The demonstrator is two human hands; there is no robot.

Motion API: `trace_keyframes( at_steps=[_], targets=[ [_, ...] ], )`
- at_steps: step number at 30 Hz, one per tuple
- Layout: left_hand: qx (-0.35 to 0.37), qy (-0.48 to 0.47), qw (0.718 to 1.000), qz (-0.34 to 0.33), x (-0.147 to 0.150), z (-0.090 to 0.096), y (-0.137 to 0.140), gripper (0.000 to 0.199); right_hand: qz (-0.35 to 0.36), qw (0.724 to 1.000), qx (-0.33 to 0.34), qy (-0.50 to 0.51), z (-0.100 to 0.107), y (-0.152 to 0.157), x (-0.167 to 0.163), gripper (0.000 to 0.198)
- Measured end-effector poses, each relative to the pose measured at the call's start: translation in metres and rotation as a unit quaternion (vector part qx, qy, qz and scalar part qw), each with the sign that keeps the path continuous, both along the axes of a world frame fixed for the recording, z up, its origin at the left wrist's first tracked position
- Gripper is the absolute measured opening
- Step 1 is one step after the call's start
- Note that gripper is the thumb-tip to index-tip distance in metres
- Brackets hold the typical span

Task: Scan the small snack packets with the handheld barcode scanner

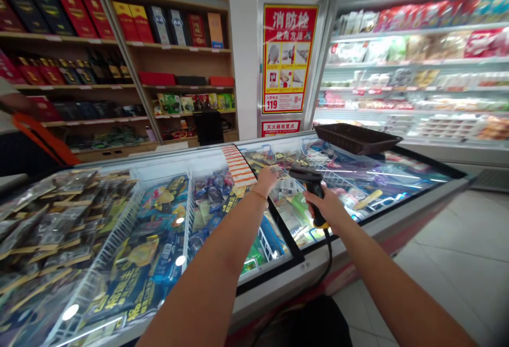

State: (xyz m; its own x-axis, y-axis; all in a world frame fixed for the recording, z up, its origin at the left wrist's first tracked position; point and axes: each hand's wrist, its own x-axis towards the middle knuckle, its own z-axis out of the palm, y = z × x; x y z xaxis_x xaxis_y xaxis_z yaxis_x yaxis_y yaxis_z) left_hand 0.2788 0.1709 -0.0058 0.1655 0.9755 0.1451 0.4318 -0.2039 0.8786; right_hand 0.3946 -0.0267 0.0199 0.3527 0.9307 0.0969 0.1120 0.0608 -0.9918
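My right hand [324, 206] grips a black barcode scanner [312, 183] with a yellow trim at the base of its handle. The scanner's head points left, toward my left hand, and its cord [329, 257] hangs over the freezer's front edge. My left hand [268, 178] reaches over the freezer's glass top, its fingers closed at the far side; what they hold is too small to make out. Just left of that hand, a row of overlapping packets with orange and white stripes [239, 167] lies on the glass.
Many dark flat packets with tan edges [59, 220] overlap on the glass at left. A dark brown plastic tray [358, 138] rests on the freezer's right part. Bagged goods fill wire baskets under the glass. Behind stand shelves of boxes [163, 24]; a person's arm [14, 100] shows far left.
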Motion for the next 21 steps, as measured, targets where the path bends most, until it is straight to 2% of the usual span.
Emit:
trace_keyframes(
  at_steps=[3, 6, 9, 12, 14, 17, 21],
  targets=[
    [0.012, 0.010, 1.000, 0.020, -0.025, 0.004, -0.004, 0.030, 0.017, 1.000, -0.007, 0.010, 0.004, 0.001, -0.011, 0.040],
    [0.049, 0.006, 0.997, 0.057, -0.071, 0.007, -0.010, 0.033, 0.038, 0.999, -0.011, 0.022, 0.009, 0.002, -0.030, 0.042],
    [0.081, 0.000, 0.991, 0.109, -0.137, 0.015, -0.014, 0.036, 0.070, 0.997, -0.005, 0.026, 0.013, 0.008, -0.059, 0.043],
    [0.117, 0.013, 0.977, 0.180, -0.217, 0.031, -0.021, 0.036, 0.120, 0.992, -0.001, 0.036, 0.016, 0.018, -0.096, 0.043],
    [0.162, 0.067, 0.956, 0.237, -0.271, 0.046, -0.028, 0.034, 0.161, 0.986, -0.014, 0.041, 0.019, 0.027, -0.123, 0.043],
    [0.192, 0.168, 0.906, 0.337, -0.347, 0.073, -0.042, 0.034, 0.216, 0.975, -0.017, 0.053, 0.021, 0.037, -0.160, 0.043],
    [0.175, 0.226, 0.845, 0.452, -0.430, 0.100, -0.059, 0.036, 0.258, 0.964, -0.002, 0.067, 0.016, 0.041, -0.191, 0.044]
  ],
)
